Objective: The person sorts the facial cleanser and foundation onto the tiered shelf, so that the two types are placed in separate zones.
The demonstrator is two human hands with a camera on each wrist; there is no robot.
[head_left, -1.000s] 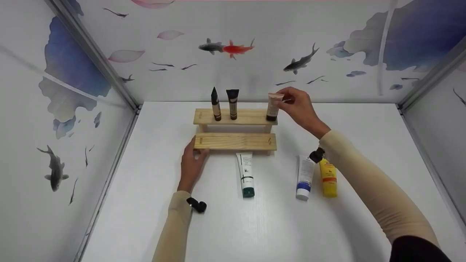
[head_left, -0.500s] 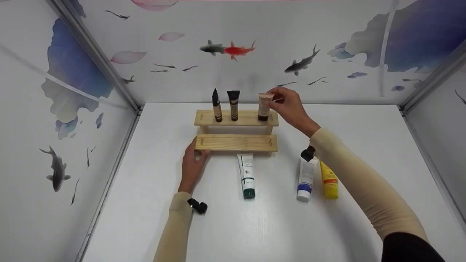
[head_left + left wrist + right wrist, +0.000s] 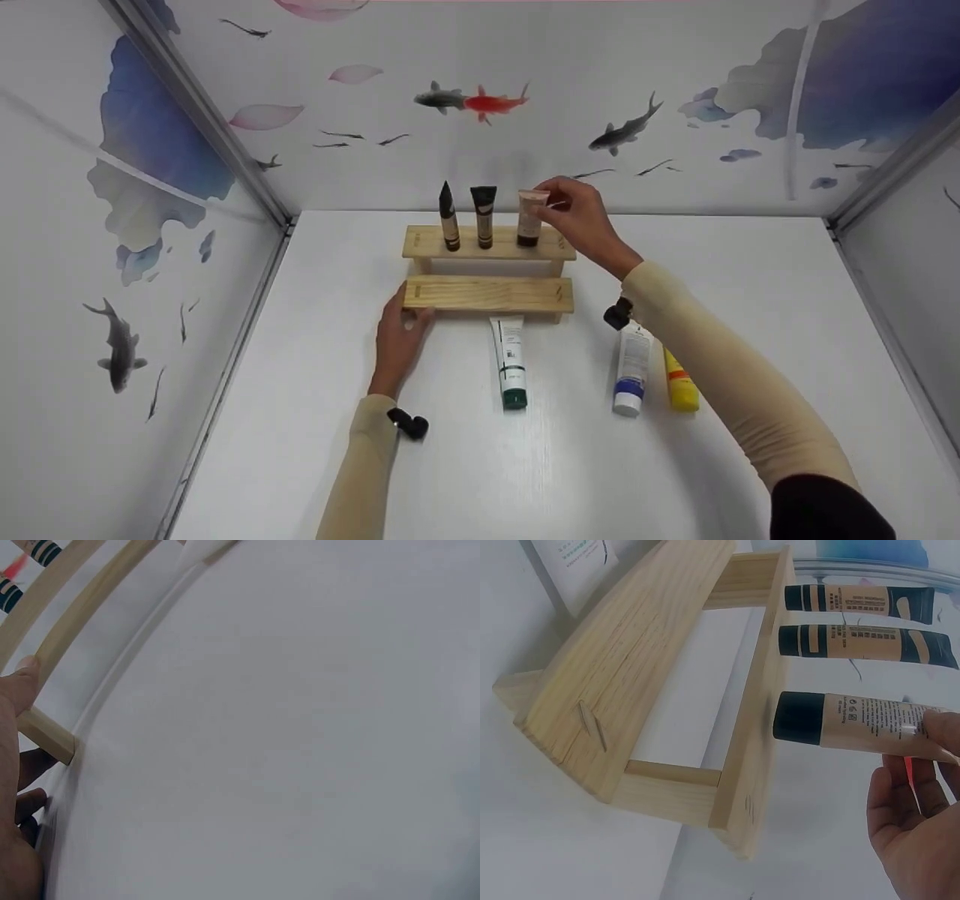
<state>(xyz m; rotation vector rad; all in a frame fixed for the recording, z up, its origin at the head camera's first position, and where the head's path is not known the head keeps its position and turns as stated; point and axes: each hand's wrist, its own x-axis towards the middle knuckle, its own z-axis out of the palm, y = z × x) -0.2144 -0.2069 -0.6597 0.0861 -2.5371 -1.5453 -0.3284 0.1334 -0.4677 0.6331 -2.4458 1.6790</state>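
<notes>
In the head view my right hand [image 3: 581,217] pinches the crimped top of a beige cosmetic tube [image 3: 529,219]. The tube is upright, black cap down, at the right part of the upper shelf of a two-tier wooden rack [image 3: 487,292]. Its cap [image 3: 799,718] appears to meet the shelf in the right wrist view. Two black-and-beige tubes stand left of it: a pointed one [image 3: 448,217] and a flat-topped one [image 3: 484,217]. My left hand [image 3: 400,337] grips the left end of the lower shelf, thumb [image 3: 22,682] on its front edge, fingers partly hidden behind the leg.
A white tube with a green cap [image 3: 511,364] lies just in front of the rack. Farther right lie a white-and-blue tube [image 3: 632,371] and a yellow tube [image 3: 681,384], partly under the right forearm. A printed wall [image 3: 487,150] rises behind the white table [image 3: 450,487].
My right hand has moved the beige tube leftward along the upper shelf, from its right end toward the other two tubes. The left hand stays on the rack.
</notes>
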